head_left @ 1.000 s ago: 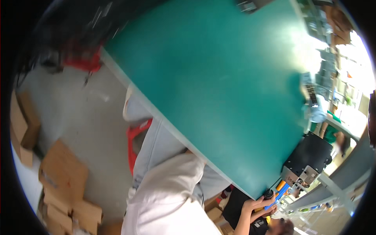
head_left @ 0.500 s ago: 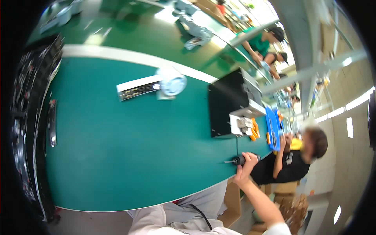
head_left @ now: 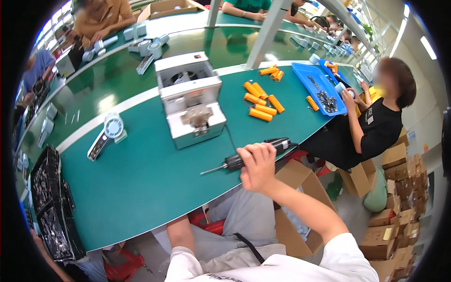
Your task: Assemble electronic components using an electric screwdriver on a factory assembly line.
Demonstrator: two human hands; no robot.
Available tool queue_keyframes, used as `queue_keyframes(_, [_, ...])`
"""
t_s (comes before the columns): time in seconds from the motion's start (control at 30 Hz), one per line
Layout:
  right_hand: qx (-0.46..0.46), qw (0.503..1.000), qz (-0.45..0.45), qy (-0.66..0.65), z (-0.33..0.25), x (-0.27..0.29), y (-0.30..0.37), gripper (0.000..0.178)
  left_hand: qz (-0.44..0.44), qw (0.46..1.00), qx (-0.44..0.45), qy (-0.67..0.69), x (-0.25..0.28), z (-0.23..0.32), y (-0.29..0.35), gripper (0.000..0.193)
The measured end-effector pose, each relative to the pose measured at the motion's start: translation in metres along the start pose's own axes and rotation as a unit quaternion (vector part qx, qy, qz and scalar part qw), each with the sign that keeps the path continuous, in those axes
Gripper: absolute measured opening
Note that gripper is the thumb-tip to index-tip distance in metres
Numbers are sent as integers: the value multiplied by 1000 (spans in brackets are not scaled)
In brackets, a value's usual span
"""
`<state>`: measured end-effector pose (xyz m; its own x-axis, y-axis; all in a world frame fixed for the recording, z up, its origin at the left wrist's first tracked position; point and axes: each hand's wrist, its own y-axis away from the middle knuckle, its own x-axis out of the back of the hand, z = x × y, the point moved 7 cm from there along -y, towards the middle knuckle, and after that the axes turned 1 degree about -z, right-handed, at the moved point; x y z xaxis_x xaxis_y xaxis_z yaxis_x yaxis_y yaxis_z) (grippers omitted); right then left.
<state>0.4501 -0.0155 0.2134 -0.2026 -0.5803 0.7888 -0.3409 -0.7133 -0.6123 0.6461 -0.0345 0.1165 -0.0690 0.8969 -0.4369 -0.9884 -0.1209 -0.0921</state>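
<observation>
My right hand point(head_left: 257, 165) is closed around a black electric screwdriver point(head_left: 233, 162) just over the table's near edge. Its long bit points left, and a cord trails from its rear end. My left forearm point(head_left: 181, 233) reaches forward below the table edge, which hides the hand. Left of the screwdriver, beyond a stretch of green tabletop, lies a light blue handheld fan point(head_left: 114, 126); its handle point(head_left: 97, 145) shows dark internal parts. Behind the bit stands a white and grey box-shaped machine point(head_left: 195, 101) with a metal piece on its front.
Several orange battery cells point(head_left: 261, 112) lie right of the machine. Beyond them is a blue tray point(head_left: 322, 89) of small metal parts, beside a co-worker point(head_left: 371, 117) handling a light blue piece. A black bin point(head_left: 52, 207) stands at far left, an open carton point(head_left: 305, 188) below my right arm.
My view has swung, so the machine and fan appear farther left and the batteries and tray show fully. My left forearm has come into sight. My right hand still holds the screwdriver.
</observation>
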Motion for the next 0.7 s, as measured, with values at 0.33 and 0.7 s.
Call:
queue_keyframes(0.33, [-25,999,-1,-29,7,3,10,59,-99,995,-5,-5,-123,-35,-42,41])
queue_keyframes(0.7, [-42,998,8,-37,10,-2,12,63,-202,975,5,91,-224,-68,-30,40])
